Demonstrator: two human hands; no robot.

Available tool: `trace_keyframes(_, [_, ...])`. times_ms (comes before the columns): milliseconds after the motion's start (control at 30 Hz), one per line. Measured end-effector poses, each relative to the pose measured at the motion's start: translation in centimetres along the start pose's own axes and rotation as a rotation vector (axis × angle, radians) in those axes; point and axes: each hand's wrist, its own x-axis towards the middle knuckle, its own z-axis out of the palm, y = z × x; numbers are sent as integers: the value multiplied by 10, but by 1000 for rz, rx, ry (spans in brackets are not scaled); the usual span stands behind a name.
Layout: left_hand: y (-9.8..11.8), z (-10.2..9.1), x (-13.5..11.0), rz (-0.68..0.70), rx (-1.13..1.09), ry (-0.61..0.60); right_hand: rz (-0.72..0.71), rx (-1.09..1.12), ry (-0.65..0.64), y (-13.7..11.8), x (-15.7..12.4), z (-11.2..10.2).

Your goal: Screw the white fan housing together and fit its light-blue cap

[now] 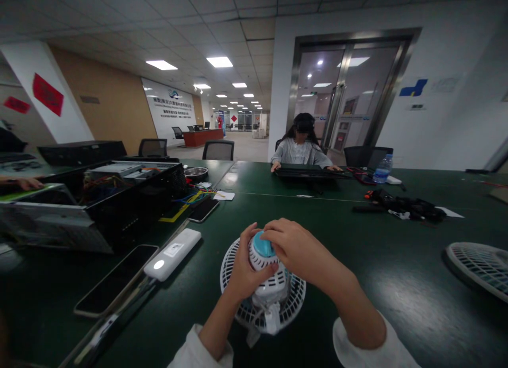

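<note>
A small white fan lies face down on the green table, its round slatted grille (296,304) against the top. From its middle rises the white motor housing (272,291), capped by a light blue round knob (262,244). My left hand (246,267) wraps round the housing's left side, with the thumb across its front. My right hand (291,246) comes over from the right, its fingers closed on the blue knob; the fingertips are partly hidden. White bracket parts (272,319) hang at the near side of the housing.
Left lie a phone (115,280), a white power bank (173,254) with a cable, another phone (203,210) and an opened computer case (135,198). A separate fan grille (482,267) lies right. Across the table (238,214), a person holds a black panel (309,172).
</note>
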Motion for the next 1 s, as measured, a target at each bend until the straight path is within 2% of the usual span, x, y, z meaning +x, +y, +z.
trace_keyframes(267, [0,-1,-1,-10,9,5,-10,-98,-23,-4,0,-1])
trace_keyframes(567, [2,1,1,19,-28,22,201,-186,30,-21,12,6])
trace_keyframes(800, [1,0,1,9,16,4,428,-213,37,-27,18,15])
trace_keyframes(900, [2,0,1,-15,-2,8,369,-148,41,-21,14,9])
trace_keyframes(1000, [1,1,0,-6,-18,4,208,-58,53,-12,6,2])
